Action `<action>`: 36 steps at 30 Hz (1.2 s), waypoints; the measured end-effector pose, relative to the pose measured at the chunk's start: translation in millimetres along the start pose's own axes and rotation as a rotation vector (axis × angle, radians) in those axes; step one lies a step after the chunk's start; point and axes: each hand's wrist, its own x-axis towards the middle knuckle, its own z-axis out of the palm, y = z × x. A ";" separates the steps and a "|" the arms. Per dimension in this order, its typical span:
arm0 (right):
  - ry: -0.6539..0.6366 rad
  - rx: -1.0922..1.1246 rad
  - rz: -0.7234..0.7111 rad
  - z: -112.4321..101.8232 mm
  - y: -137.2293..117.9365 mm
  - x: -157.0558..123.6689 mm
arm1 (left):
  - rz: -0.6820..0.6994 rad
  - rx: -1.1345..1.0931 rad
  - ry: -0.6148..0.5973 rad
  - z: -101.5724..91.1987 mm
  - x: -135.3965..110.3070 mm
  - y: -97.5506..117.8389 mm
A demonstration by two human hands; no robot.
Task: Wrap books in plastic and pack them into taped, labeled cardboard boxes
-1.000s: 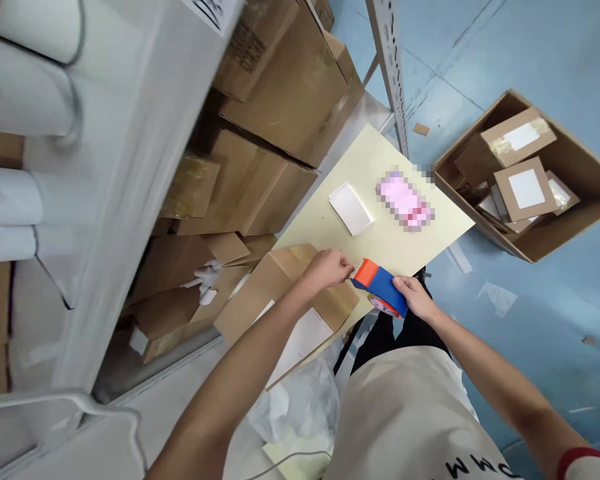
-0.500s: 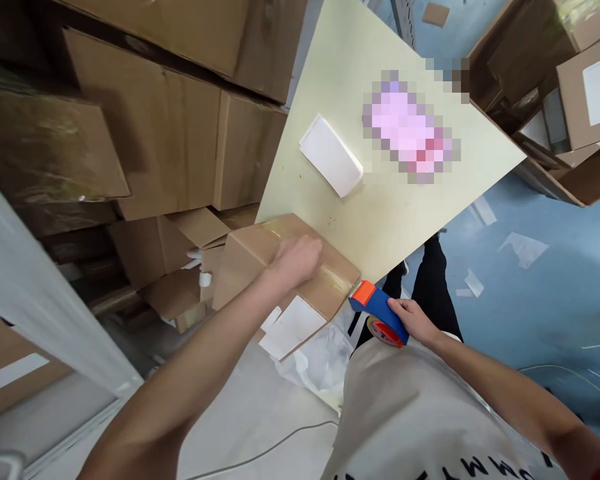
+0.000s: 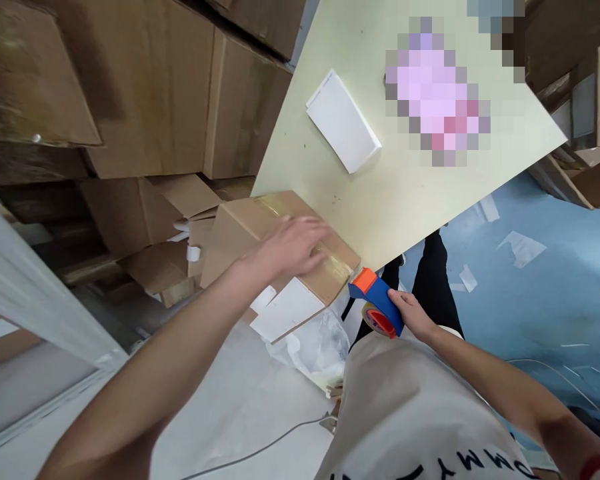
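My left hand (image 3: 293, 245) lies flat with its fingers stretched out on top of a small cardboard box (image 3: 240, 227), over the clear tape strip along its top. The box sits at the near corner of a pale yellow table (image 3: 405, 200) and has a white label (image 3: 293, 313) on its near side. My right hand (image 3: 413, 313) grips a blue and orange tape dispenser (image 3: 375, 303) just off the box's right corner, below the table edge.
A stack of white labels (image 3: 343, 123) and a blurred pink object (image 3: 437, 100) lie on the table. Large cardboard boxes (image 3: 145, 100) are stacked to the left. More boxes (image 3: 590, 100) stand at the right. Paper scraps (image 3: 523, 247) litter the blue floor. A plastic bag (image 3: 313, 347) hangs below the box.
My left hand went from pinching at the dispenser's tape end to lying flat on the box top. My right hand drew the dispenser back off the box toward my body. The view shifted downward.
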 end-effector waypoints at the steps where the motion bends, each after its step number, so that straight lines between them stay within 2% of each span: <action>1: -0.009 0.018 0.004 -0.1 -0.4 -0.6 | 0.030 -0.080 -0.053 8.1 -2.6 -9.2; 6: -0.067 0.090 0.031 -1.0 0.5 1.7 | -0.054 -0.342 -0.127 54.0 -10.8 -54.4; 9: -0.072 0.080 0.050 0.3 3.3 6.0 | -0.055 -0.361 -0.119 63.8 -10.0 -68.3; 11: -0.065 0.066 0.073 2.3 4.1 9.5 | -0.024 -0.311 -0.103 61.6 -9.7 -71.6; 14: -0.062 0.054 0.095 7.7 -1.2 18.2 | 0.031 -0.173 -0.146 50.6 -12.0 -75.3; 16: -0.055 0.032 0.068 13.4 -11.1 28.3 | 0.031 -0.100 -0.167 39.9 -15.5 -80.1; 18: -0.044 -0.003 0.002 20.7 -27.4 42.0 | 0.007 -0.070 -0.134 26.2 -21.1 -86.7; 21: -0.078 -0.048 -0.139 34.1 -65.8 66.2 | -0.083 -0.077 0.006 -0.1 -34.2 -97.3; 23: -0.118 -0.084 -0.213 44.0 -100.9 82.4 | -0.215 -0.098 0.119 -18.4 -44.8 -103.1; 25: -0.133 -0.142 -0.233 54.8 -141.0 97.3 | -0.365 -0.140 0.225 -32.5 -53.5 -106.3; 27: -0.147 -0.221 -0.230 66.5 -180.9 110.5 | -0.501 -0.229 0.352 -37.9 -57.0 -105.3; 29: -0.159 -0.317 -0.253 78.7 -215.0 121.2 | -0.630 -0.345 0.540 -32.6 -54.9 -98.5; 31: -0.142 -0.398 -0.329 89.6 -239.4 128.3 | -0.741 -0.430 0.756 -18.3 -49.9 -86.1; 32: -0.126 -0.428 -0.377 94.0 -247.6 130.0 | -0.752 -0.442 0.842 -9.2 -47.6 -78.9; 34: -0.100 -0.498 -0.444 99.3 -256.6 129.5 | -0.617 -0.423 0.887 9.4 -44.8 -65.3; 36: -0.097 -0.619 -0.450 99.5 -258.6 124.8 | -0.446 -0.378 0.825 23.8 -44.4 -56.6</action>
